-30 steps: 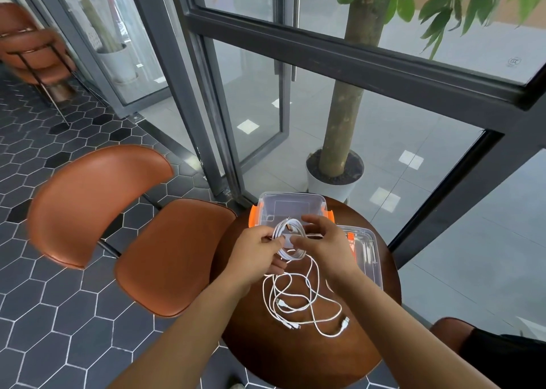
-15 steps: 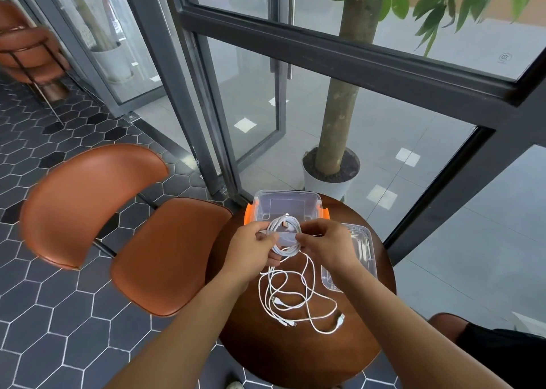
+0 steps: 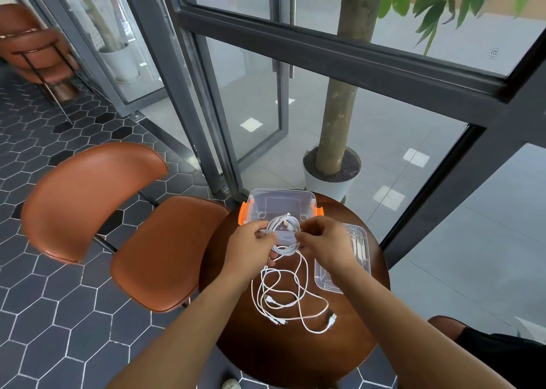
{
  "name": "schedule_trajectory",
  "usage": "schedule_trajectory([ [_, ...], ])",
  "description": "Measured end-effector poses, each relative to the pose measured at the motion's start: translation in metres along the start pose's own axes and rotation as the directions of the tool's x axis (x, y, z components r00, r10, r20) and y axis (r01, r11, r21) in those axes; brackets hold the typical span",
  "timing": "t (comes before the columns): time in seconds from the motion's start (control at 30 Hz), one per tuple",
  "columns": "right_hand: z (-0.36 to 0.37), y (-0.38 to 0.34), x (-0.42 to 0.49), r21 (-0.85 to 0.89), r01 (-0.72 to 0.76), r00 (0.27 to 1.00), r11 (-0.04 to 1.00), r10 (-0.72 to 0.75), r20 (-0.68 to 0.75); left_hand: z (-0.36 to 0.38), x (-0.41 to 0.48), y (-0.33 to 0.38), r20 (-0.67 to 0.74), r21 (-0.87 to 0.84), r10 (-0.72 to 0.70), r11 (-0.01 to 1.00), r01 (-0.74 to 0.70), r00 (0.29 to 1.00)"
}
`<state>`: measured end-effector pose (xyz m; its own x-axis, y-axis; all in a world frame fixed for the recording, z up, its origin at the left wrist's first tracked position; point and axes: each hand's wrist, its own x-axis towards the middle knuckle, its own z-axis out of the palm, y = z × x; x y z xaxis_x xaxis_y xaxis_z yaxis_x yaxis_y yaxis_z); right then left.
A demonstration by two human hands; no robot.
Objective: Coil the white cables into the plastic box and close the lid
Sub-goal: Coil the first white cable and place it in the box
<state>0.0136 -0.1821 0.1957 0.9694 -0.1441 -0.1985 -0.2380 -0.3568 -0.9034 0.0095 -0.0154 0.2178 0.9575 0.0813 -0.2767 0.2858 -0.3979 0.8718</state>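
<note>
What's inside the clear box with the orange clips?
The plastic box shows only bare clear floor at its far end. The coiled white cable, held by the left hand and right hand, hides its near part.

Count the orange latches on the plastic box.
2. The left latch sits on the plastic box's left end, the right latch on its right end. The left hand, right hand and coiled cable cover the near rim, so more may be hidden.
</note>
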Motion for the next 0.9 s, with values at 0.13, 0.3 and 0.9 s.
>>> schedule_trajectory([
  [0.13,-0.009,0.005,0.006,0.066,-0.027,0.998,0.997,0.023,0.053,0.012,0.003,0.0,-0.033,-0.001,-0.009,1.0,0.009,0.999],
  [0.3,-0.011,0.01,0.019,0.051,-0.027,0.996,0.998,0.023,0.086,0.019,0.012,-0.001,-0.055,0.013,-0.024,1.0,0.025,0.998],
  [0.9,0.068,0.008,0.112,-0.191,-0.214,0.975,0.958,0.199,-0.096,-0.006,0.151,-0.048,0.132,0.145,0.041,0.988,-0.06,0.99],
])
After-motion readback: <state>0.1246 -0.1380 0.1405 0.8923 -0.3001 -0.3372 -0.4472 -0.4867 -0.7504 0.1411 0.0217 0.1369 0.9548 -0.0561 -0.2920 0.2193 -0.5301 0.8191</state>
